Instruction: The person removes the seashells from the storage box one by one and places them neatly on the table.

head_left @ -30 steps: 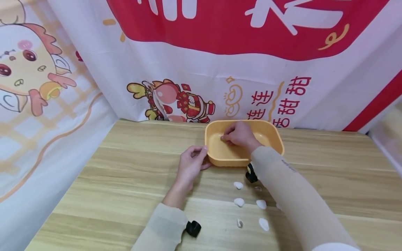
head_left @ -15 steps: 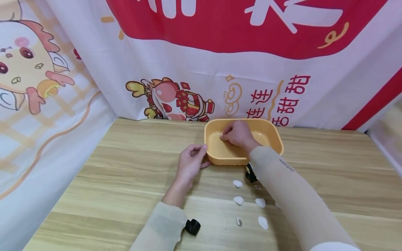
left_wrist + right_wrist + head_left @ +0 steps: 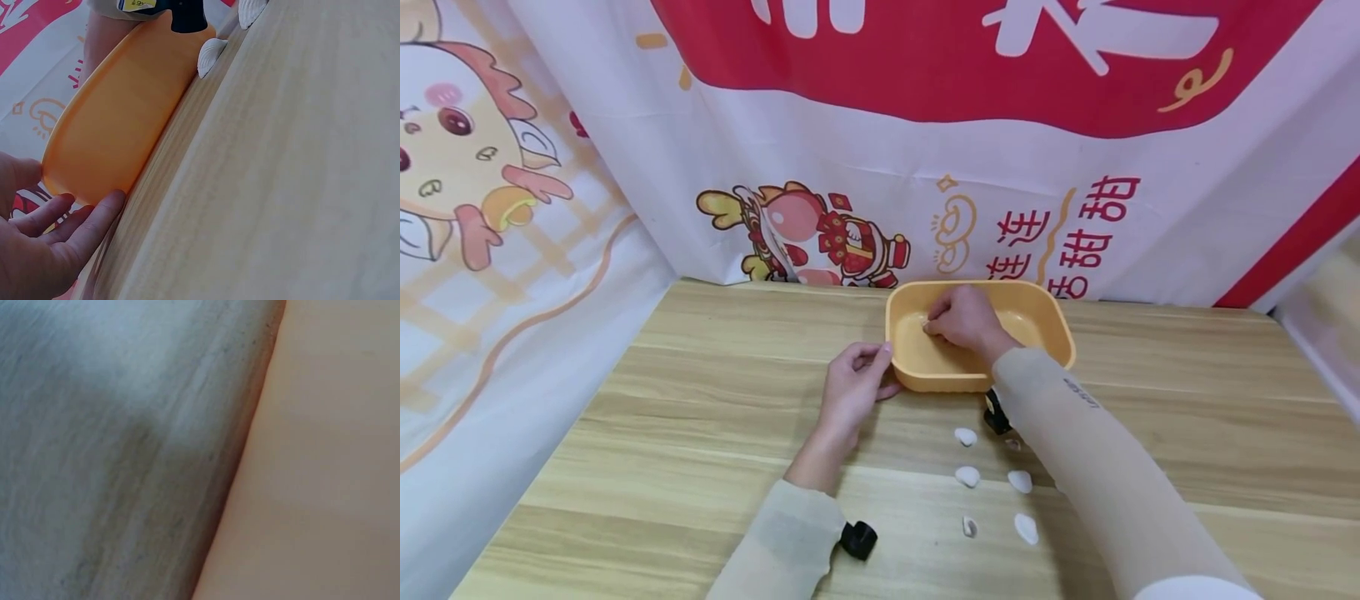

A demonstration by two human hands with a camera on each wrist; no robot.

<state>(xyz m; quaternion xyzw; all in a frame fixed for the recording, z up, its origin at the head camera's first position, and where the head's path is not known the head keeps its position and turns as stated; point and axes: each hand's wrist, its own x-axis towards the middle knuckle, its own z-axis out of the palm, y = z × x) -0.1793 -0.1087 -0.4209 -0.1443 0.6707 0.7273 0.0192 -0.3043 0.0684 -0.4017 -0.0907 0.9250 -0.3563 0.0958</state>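
Observation:
A yellow-orange plastic tub stands at the back of the wooden table. My left hand is at its left front corner. In the left wrist view the thumb touches near the rim and nearly straight fingers rest against the outer wall. My right hand reaches over the front rim into the tub, thumb and fingers pinched near the tub floor. A small pale bit, apparently a shell, shows at its fingertips. White seashells lie in rows on the table before the tub. The right wrist view shows no hand.
The wooden table meets a printed cloth backdrop just behind the tub. Another printed cloth hangs at the left. Each wrist wears a small black device. The right forearm passes over the right side of the shell rows.
The head view has shifted slightly, so everything sits a little higher and further left. Both hands hold nearly the same places; the pale bit at the right fingertips shows more clearly.

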